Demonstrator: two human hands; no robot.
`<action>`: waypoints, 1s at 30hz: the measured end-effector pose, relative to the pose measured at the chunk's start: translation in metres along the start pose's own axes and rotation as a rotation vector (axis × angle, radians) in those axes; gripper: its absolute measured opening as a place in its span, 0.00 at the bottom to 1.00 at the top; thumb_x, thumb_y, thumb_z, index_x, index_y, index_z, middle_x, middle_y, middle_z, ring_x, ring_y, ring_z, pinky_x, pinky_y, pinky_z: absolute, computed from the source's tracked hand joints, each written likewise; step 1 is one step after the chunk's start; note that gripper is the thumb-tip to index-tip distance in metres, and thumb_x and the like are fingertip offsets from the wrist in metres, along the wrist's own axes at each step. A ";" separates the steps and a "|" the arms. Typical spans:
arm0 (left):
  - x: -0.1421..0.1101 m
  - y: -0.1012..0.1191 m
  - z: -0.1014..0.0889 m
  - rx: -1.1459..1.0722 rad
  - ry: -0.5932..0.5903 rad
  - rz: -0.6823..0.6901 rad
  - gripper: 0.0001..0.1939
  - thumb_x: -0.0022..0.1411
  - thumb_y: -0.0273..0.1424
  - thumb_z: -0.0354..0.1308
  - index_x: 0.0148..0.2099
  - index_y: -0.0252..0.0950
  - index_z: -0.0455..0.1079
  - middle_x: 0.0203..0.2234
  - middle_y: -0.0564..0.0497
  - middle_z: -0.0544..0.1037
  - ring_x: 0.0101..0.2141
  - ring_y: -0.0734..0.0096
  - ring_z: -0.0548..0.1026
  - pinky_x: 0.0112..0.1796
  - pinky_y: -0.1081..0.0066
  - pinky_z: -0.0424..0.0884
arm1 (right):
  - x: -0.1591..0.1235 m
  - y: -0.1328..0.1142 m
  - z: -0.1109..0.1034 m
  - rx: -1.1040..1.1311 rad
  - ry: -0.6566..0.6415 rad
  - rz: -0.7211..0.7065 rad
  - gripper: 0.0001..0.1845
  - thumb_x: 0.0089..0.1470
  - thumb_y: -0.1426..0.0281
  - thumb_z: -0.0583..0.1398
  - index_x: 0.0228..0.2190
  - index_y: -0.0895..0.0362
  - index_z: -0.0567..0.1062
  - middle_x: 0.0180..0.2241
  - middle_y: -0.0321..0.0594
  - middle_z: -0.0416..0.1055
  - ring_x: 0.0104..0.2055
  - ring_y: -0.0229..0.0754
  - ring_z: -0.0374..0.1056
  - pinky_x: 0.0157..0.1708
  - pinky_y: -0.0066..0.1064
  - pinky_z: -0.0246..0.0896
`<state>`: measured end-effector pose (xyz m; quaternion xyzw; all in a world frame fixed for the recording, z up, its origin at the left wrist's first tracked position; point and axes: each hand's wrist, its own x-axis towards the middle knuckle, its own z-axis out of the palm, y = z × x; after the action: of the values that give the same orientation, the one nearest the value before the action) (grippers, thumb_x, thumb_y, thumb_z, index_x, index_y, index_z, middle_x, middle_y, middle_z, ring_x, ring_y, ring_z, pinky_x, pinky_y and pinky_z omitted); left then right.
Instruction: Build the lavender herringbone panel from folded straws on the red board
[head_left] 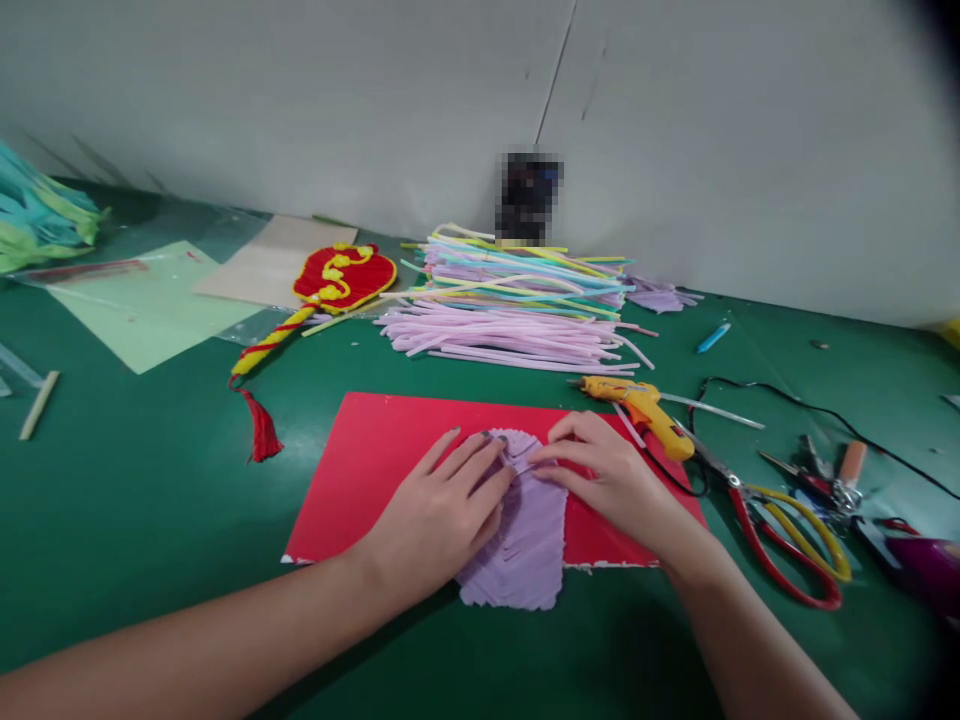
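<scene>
A lilac panel of pipe cleaners, laid side by side with a rounded top, lies on a red sheet and overhangs its near edge. My left hand rests flat on the panel's left side, fingers stretched out and covering part of it. At the panel's upper right, my right hand has thumb and fingers pinched together on what looks like a thin lilac pipe cleaner strand. This strand runs toward my left fingertips; its ends are hidden.
Behind the sheet lie bundled pipe cleaners and a red-and-yellow fan with a tassel. To the right are a yellow glue gun, scissors with red and yellow handles, a key bunch and a blue pen-like stick.
</scene>
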<state>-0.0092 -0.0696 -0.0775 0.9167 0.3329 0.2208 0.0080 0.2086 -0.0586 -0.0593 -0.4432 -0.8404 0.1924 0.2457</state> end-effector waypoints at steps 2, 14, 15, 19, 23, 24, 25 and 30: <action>0.000 0.000 0.000 -0.004 0.001 0.000 0.13 0.62 0.28 0.48 0.48 0.35 0.69 0.49 0.45 0.72 0.51 0.60 0.67 0.53 0.55 0.61 | -0.002 0.004 0.001 -0.020 0.012 -0.013 0.09 0.56 0.72 0.55 0.36 0.52 0.75 0.35 0.40 0.68 0.40 0.39 0.64 0.41 0.34 0.62; -0.001 -0.001 0.001 -0.007 -0.043 -0.013 0.17 0.62 0.28 0.48 0.53 0.36 0.66 0.51 0.44 0.70 0.53 0.61 0.66 0.54 0.56 0.61 | -0.004 0.011 0.001 -0.067 0.006 -0.002 0.11 0.58 0.73 0.52 0.37 0.53 0.73 0.38 0.40 0.70 0.41 0.40 0.64 0.44 0.38 0.60; 0.000 -0.002 0.001 -0.007 -0.050 -0.011 0.17 0.62 0.29 0.48 0.53 0.37 0.66 0.52 0.44 0.70 0.53 0.61 0.66 0.54 0.56 0.60 | -0.005 0.012 0.001 -0.062 0.010 0.006 0.11 0.58 0.74 0.51 0.37 0.53 0.73 0.38 0.40 0.69 0.42 0.40 0.64 0.44 0.38 0.60; 0.000 -0.001 0.000 -0.004 -0.069 -0.006 0.17 0.62 0.29 0.48 0.53 0.39 0.66 0.53 0.46 0.69 0.54 0.60 0.65 0.55 0.55 0.59 | -0.005 0.014 0.003 -0.054 0.024 0.020 0.11 0.59 0.74 0.51 0.37 0.54 0.72 0.38 0.41 0.69 0.42 0.40 0.64 0.44 0.38 0.60; 0.000 -0.001 -0.001 0.002 -0.090 -0.021 0.17 0.62 0.30 0.49 0.54 0.41 0.66 0.54 0.46 0.68 0.54 0.59 0.64 0.55 0.54 0.58 | -0.003 0.014 0.004 -0.065 0.035 0.011 0.10 0.59 0.74 0.51 0.37 0.54 0.71 0.38 0.40 0.68 0.41 0.40 0.64 0.43 0.38 0.60; 0.001 0.000 -0.001 0.003 -0.093 -0.024 0.17 0.62 0.30 0.49 0.54 0.41 0.66 0.54 0.46 0.67 0.54 0.59 0.64 0.55 0.54 0.58 | -0.003 0.014 0.005 -0.070 0.035 0.005 0.10 0.59 0.74 0.51 0.37 0.54 0.71 0.37 0.40 0.68 0.41 0.40 0.64 0.43 0.38 0.59; 0.001 0.000 -0.001 0.003 -0.095 -0.027 0.18 0.62 0.30 0.49 0.54 0.41 0.66 0.54 0.46 0.67 0.54 0.58 0.64 0.55 0.54 0.58 | -0.002 0.014 0.005 -0.076 0.036 -0.001 0.10 0.59 0.74 0.51 0.37 0.54 0.71 0.37 0.40 0.68 0.41 0.40 0.63 0.43 0.38 0.59; 0.001 0.000 -0.001 0.001 -0.095 -0.035 0.17 0.62 0.31 0.49 0.53 0.40 0.66 0.54 0.44 0.67 0.54 0.56 0.64 0.54 0.52 0.60 | -0.001 0.012 0.008 -0.110 0.044 -0.021 0.10 0.59 0.75 0.51 0.37 0.55 0.70 0.38 0.41 0.68 0.41 0.40 0.63 0.43 0.37 0.59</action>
<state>-0.0088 -0.0690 -0.0759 0.9203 0.3480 0.1767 0.0273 0.2118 -0.0535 -0.0727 -0.4513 -0.8487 0.1338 0.2412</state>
